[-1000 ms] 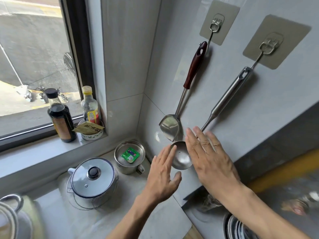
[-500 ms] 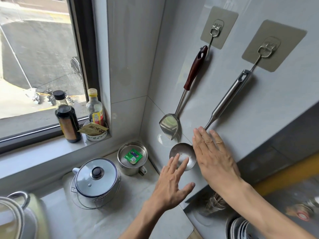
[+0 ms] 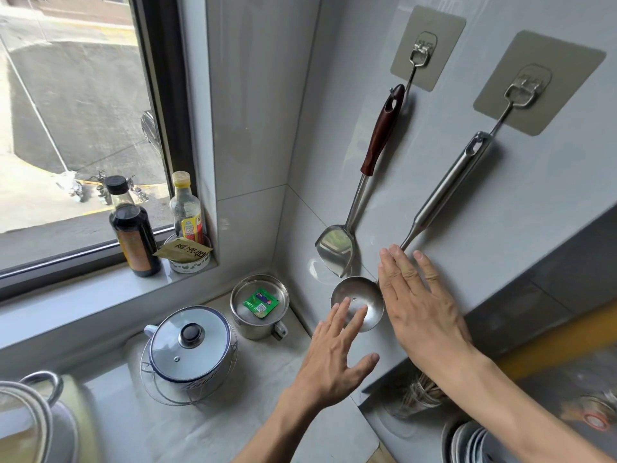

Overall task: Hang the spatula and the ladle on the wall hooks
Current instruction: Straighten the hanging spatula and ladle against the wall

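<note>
The spatula (image 3: 365, 182), with a dark red handle and a steel blade, hangs from the left wall hook (image 3: 421, 51). The all-steel ladle (image 3: 444, 192) hangs from the right wall hook (image 3: 524, 90), its bowl low against the tiled wall. My left hand (image 3: 334, 355) is flat with fingers apart, its fingertips in front of the ladle's bowl. My right hand (image 3: 420, 305) is also flat and empty, just right of the bowl, covering the lower end of the ladle's stem.
On the counter stand a lidded white pot (image 3: 190, 349) and a steel mug (image 3: 260, 305) holding a green packet. A dark bottle (image 3: 133, 228), a clear bottle (image 3: 187, 208) and a small bowl (image 3: 187, 259) sit on the window sill. Plates (image 3: 467, 442) lie bottom right.
My left hand has drawn back and down from the ladle's bowl, uncovering most of it. My right hand stays beside the bowl. The view has shifted slightly.
</note>
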{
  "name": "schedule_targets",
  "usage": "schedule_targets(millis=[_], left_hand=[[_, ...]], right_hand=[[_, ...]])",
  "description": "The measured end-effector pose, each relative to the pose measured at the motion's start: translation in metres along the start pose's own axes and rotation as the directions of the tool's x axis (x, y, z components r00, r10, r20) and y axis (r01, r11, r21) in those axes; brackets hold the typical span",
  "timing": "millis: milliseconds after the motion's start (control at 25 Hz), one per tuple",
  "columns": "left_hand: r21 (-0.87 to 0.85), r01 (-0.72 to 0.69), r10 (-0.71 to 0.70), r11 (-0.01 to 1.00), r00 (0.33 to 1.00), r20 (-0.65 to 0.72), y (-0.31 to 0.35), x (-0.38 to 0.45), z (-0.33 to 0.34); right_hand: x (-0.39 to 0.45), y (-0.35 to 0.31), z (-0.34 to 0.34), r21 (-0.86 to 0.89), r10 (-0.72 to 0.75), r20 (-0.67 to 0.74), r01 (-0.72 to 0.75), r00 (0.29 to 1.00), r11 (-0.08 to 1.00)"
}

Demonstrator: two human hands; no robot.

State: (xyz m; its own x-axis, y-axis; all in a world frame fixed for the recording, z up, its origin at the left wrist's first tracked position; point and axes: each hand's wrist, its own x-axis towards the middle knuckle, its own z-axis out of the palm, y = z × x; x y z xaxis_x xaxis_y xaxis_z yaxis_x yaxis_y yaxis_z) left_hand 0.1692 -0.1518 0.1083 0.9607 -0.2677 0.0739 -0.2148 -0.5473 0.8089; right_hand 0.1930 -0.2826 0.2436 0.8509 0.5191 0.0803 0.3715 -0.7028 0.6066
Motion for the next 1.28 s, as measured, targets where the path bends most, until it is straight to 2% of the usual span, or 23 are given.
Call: schedule_targets(millis=[200, 440, 560, 680, 800, 960, 1080, 1280], left_hand=[[-0.004, -0.003, 0.003, 1.000, 1.000, -0.002, 0.000, 0.000, -0.001], [-0.022, -0.024, 0.024, 0.999, 0.999, -0.021, 0.003, -0.002, -0.004], [-0.074, -0.060, 0.045, 0.995, 0.982, -0.181, 0.006, 0.002, -0.009], [-0.112, 0.020, -0.051, 0.994, 0.957, -0.284, 0.008, 0.023, -0.025], [-0.127, 0.056, -0.090, 0.990, 0.957, -0.275, 0.008, 0.052, -0.045], [-0.099, 0.069, -0.092, 0.993, 0.966, -0.241, 0.005, 0.074, -0.059], [-0.055, 0.099, -0.107, 0.994, 0.977, -0.182, 0.001, 0.080, -0.061], [-0.069, 0.123, -0.133, 0.990, 0.978, -0.163, -0.003, 0.081, -0.063]], right_hand=[[0.000, 0.000, -0.005, 0.011, -0.004, 0.025, 0.003, 1.000, 1.000], [-0.002, -0.003, -0.004, 0.015, 0.009, -0.045, -0.009, 0.999, 1.000], [0.002, -0.008, -0.011, 0.000, -0.008, -0.049, 0.008, 0.999, 1.000], [0.034, -0.013, -0.031, -0.026, -0.047, -0.124, 0.044, 0.991, 0.999], [0.076, -0.014, -0.050, -0.043, -0.054, -0.190, 0.047, 0.980, 0.998], [0.104, -0.009, -0.049, -0.029, -0.063, -0.079, 0.061, 0.995, 0.998], [0.104, -0.005, -0.045, 0.001, -0.045, -0.071, 0.045, 0.996, 0.999], [0.104, -0.003, -0.041, -0.002, -0.045, -0.059, 0.045, 0.997, 0.999]])
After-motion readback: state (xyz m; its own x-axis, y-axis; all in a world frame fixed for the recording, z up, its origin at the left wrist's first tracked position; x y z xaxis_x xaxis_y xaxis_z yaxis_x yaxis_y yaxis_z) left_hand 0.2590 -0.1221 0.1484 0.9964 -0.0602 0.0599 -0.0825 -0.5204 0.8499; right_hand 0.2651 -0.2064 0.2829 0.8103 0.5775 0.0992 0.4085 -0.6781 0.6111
